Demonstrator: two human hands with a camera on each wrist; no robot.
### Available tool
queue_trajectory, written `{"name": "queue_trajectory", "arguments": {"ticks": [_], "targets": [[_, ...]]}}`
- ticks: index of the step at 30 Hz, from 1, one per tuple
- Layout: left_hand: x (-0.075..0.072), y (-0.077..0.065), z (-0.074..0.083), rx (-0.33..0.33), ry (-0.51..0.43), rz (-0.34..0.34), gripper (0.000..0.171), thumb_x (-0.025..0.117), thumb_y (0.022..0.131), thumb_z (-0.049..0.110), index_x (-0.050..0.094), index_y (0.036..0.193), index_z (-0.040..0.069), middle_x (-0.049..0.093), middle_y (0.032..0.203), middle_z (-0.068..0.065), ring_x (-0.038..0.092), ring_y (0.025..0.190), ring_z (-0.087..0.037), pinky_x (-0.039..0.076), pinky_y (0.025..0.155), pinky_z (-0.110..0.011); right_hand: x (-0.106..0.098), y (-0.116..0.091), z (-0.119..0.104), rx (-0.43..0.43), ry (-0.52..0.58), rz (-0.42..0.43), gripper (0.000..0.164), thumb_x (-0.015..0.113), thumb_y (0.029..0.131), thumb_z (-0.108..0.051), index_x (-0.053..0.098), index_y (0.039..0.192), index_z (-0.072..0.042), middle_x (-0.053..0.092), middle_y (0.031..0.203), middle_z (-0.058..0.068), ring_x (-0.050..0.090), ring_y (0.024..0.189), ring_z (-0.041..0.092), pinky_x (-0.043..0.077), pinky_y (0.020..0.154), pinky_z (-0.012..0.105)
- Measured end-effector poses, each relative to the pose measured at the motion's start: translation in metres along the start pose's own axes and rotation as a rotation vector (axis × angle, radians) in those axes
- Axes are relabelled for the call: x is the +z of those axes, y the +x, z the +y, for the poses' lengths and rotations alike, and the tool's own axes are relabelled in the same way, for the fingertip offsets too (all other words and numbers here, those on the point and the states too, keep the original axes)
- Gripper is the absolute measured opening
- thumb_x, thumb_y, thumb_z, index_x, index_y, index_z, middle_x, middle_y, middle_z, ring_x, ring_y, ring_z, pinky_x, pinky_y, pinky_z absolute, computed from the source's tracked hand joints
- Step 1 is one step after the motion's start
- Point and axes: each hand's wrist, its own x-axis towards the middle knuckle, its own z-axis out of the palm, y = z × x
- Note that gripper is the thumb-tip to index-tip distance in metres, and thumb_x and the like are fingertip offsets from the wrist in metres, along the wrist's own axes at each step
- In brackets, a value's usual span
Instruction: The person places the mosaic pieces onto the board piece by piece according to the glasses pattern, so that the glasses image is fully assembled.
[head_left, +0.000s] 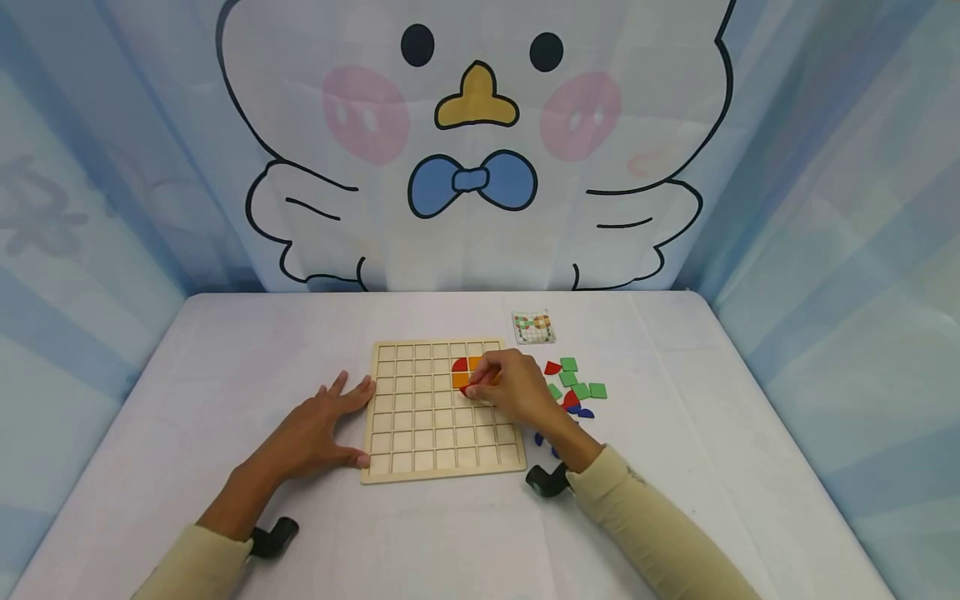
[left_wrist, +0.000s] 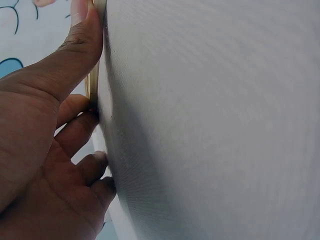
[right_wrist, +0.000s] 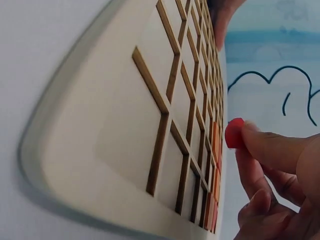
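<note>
A wooden grid board (head_left: 420, 417) lies flat on the table, with red and orange pieces (head_left: 460, 380) set in cells towards its upper right. Over these, my right hand (head_left: 513, 387) pinches a red piece (right_wrist: 234, 133) with a rounded edge between thumb and fingers. In the right wrist view that piece shows at the fingertips, close over the board. My left hand (head_left: 318, 425) rests on the table with fingers spread, its thumb and index finger against the board's left edge. The left wrist view shows the thumb (left_wrist: 82, 40) along that edge.
Right of the board lie several loose green squares (head_left: 597, 390), red pieces (head_left: 552, 367) and blue rounded pieces (head_left: 586, 413). A small pattern card (head_left: 533, 327) is behind the board's upper right corner. A printed curtain (head_left: 480, 250) hangs at the table's back edge.
</note>
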Motion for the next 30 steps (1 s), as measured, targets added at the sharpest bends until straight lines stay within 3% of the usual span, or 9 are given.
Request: {"name": "queue_trajectory", "arguments": {"ticks": [16,23,30], "targets": [[-0.001,0.000,0.003,-0.012,0.004,-0.010,0.116,0.097,0.071,0.046,0.038,0.165,0.014,0.033,0.171,-0.021,0.028,0.150,-0.068,0.034,0.118,-0.076,0.014,0.008,-0.008,0.066,-0.206,-0.004,0.017,0.087,0.090,-0.027,0.073,0.081,-0.023,0.069,0.076,-0.008,0.061,0.069,0.013,0.046,0.058,0.031],[0.000,0.000,0.003,-0.018,0.004,-0.012,0.116,0.097,0.071,0.046,0.038,0.165,0.014,0.031,0.172,-0.024,0.028,0.148,-0.070,0.034,0.118,-0.077,0.014,0.007,-0.006,0.044,-0.192,0.012,0.016,0.086,0.090,-0.026,0.074,0.080,-0.022,0.068,0.074,-0.007,0.061,0.068,0.013,0.047,0.056,0.031],[0.000,0.000,0.003,-0.020,0.009,-0.012,0.117,0.097,0.070,0.048,0.037,0.166,0.016,0.029,0.172,-0.026,0.029,0.146,-0.072,0.035,0.117,-0.076,0.003,0.002,0.003,0.027,-0.135,0.033,0.013,0.087,0.090,-0.022,0.075,0.084,-0.022,0.070,0.075,-0.007,0.064,0.072,0.012,0.049,0.064,0.030]]}}
